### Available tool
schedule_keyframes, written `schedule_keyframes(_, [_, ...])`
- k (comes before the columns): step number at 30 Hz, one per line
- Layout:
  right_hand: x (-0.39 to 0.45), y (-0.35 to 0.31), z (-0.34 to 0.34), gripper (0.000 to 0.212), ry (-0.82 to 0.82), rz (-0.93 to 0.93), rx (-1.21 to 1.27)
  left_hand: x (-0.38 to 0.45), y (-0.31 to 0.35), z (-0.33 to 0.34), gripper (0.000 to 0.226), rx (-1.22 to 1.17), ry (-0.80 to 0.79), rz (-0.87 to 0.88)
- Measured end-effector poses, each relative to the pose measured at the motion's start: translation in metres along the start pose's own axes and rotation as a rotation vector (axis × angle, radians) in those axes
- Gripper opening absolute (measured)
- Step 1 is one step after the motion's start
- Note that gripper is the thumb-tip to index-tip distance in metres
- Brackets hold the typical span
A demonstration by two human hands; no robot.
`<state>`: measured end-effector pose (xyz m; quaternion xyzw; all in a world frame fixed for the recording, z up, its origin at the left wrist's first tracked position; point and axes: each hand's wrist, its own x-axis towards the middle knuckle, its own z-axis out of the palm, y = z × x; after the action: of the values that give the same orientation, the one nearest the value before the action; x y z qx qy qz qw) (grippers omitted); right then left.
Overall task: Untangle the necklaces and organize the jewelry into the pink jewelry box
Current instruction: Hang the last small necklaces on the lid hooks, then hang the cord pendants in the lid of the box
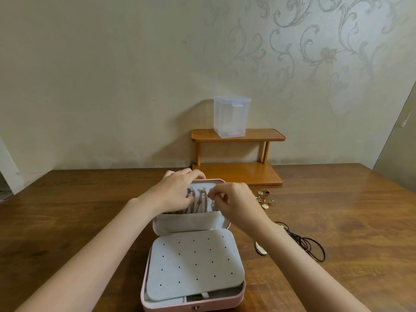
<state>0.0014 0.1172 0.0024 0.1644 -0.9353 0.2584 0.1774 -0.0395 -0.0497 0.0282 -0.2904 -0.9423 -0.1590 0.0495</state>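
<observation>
Head view: on the worktop (78, 221) the pink jewelry box (193, 308) lies open. The left hand (177, 190) rests on its lid edge; the right hand (236, 203) pinches a chain among the hung necklaces (200, 202). Farther right lie small gold pieces (264, 199) and a black cord necklace (308, 244).

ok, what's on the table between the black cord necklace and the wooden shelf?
Head view: a scatter of small gold earrings lies between the black cord necklace and the wooden shelf; otherwise bare table.
</observation>
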Motion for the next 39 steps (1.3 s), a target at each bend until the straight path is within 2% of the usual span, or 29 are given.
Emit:
schedule_keyframes(5, [0.005, 0.009, -0.031, 0.025, -0.175, 0.096, -0.013, 0.011, -0.005, 0.013, 0.042, 0.066, -0.061, -0.053])
schedule_keyframes(11, [-0.005, 0.032, -0.054, 0.015, -0.49, 0.253, -0.172, 0.024, -0.014, 0.04, 0.038, 0.119, -0.285, -0.178])
schedule_keyframes(14, [-0.021, 0.036, -0.057, 0.014, -0.543, 0.359, -0.244, 0.024, -0.013, 0.046, 0.038, 0.13, -0.328, -0.186])
schedule_keyframes(16, [-0.032, 0.032, -0.052, 0.025, -0.561, 0.401, -0.318, 0.024, -0.011, 0.045, 0.04, 0.147, -0.321, -0.188])
schedule_keyframes(19, [-0.041, 0.025, -0.04, 0.016, -0.648, 0.416, -0.411, 0.024, 0.002, 0.037, 0.043, 0.184, -0.218, -0.126])
schedule_keyframes(22, [-0.042, 0.027, -0.034, 0.021, -0.714, 0.451, -0.41, 0.026, 0.03, 0.027, 0.039, 0.106, -0.1, 0.044])
schedule_keyframes(24, [-0.039, 0.032, -0.042, 0.015, -0.728, 0.53, -0.268, 0.027, 0.052, 0.023, 0.037, 0.017, -0.095, 0.141])
schedule_keyframes(26, [-0.032, 0.034, -0.061, 0.008, -0.717, 0.574, -0.024, 0.027, 0.072, 0.022, 0.037, -0.122, -0.158, 0.185])
schedule_keyframes(29, [-0.02, 0.025, -0.105, 0.006, -0.567, 0.457, 0.194, 0.026, 0.092, 0.021, 0.03, -0.624, -0.233, 0.127])
schedule_keyframes(31, [-0.014, 0.015, -0.127, 0.013, -0.415, 0.376, 0.275, 0.026, 0.098, 0.015, 0.023, -0.954, -0.187, 0.043])
schedule_keyframes(33, [-0.011, 0.008, -0.138, 0.016, -0.241, 0.328, 0.405, 0.027, 0.094, 0.01, 0.025, -1.132, -0.131, 0.013])
schedule_keyframes(37, [-0.002, -0.004, -0.15, 0.015, 0.195, 0.326, 0.86, 0.019, 0.079, -0.008, 0.02, -1.432, -0.069, -0.051])
schedule_keyframes(39, [0.001, -0.003, -0.154, 0.018, 0.361, 0.343, 0.92, 0.012, 0.069, -0.017, 0.018, -1.564, -0.015, -0.084])
